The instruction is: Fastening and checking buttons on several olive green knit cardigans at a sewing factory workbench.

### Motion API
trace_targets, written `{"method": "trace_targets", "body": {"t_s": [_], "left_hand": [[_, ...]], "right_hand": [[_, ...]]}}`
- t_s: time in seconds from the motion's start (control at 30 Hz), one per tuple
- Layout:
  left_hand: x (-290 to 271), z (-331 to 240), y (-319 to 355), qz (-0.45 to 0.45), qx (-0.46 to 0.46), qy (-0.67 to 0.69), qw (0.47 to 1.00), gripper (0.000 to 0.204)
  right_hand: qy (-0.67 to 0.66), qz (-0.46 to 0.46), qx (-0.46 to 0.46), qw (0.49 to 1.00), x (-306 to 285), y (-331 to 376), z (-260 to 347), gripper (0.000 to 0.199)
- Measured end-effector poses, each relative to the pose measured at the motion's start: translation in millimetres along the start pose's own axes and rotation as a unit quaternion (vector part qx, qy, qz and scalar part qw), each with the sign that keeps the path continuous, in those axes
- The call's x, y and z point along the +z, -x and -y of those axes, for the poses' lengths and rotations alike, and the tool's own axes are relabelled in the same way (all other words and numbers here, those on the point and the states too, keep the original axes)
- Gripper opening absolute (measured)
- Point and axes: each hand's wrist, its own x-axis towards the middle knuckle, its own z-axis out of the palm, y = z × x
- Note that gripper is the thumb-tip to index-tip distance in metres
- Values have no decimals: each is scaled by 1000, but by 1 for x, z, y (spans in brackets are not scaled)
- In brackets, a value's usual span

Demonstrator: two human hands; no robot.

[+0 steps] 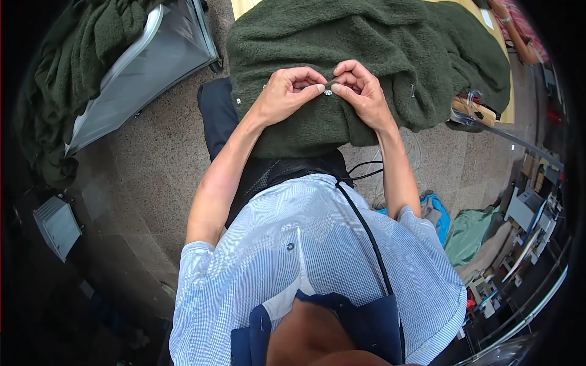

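Far to the left, a grey plastic bin (143, 73) sits tilted on the speckled stone floor (152, 183), and dark green fleece (67, 67) spills out over its near rim; how much more lies inside I cannot make out, since the picture's dark edge cuts the heap off. Below it a small grey box (57, 224) rests on the floor, its contents hidden.

In the middle, a dark green fleece garment (366, 49) is draped from a wooden table (244, 6) down onto the person's lap. The left hand (285, 93) is closed, pinching a fold of the fleece between thumb and forefinger. Just beside it sits a small round metal snap button (328, 93), fixed in the cloth between the two thumbs. The right hand (361, 90) is likewise curled shut, nipping the fleece on the button's other side, fingertips nearly meeting those of the left.

Further right, a second small fastener (412, 91) shows on the fleece. At the table's edge lies a wooden-handled tool (473, 111), partly covered by cloth. Low to the right, blue and green bundles of cloth (458, 229) lie on the floor, their shapes hard to read.
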Motion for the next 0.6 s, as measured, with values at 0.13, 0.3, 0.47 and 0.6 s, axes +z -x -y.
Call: {"method": "trace_targets", "body": {"t_s": [0.13, 0.3, 0.47, 0.6], "left_hand": [[3, 4, 2, -16, 16, -74, 997, 18], [14, 7, 3, -48, 65, -153, 985, 19], [16, 8, 1, -71, 94, -166, 979, 20], [11, 6, -3, -40, 72, -145, 986, 20]], "right_hand": [[16, -9, -12, 1000, 4, 1, -3, 28], [20, -23, -47, 998, 4, 0, -12, 27], [20, -19, -50, 998, 11, 0, -5, 39], [48, -35, -62, 996, 13, 0, -5, 45]]}}
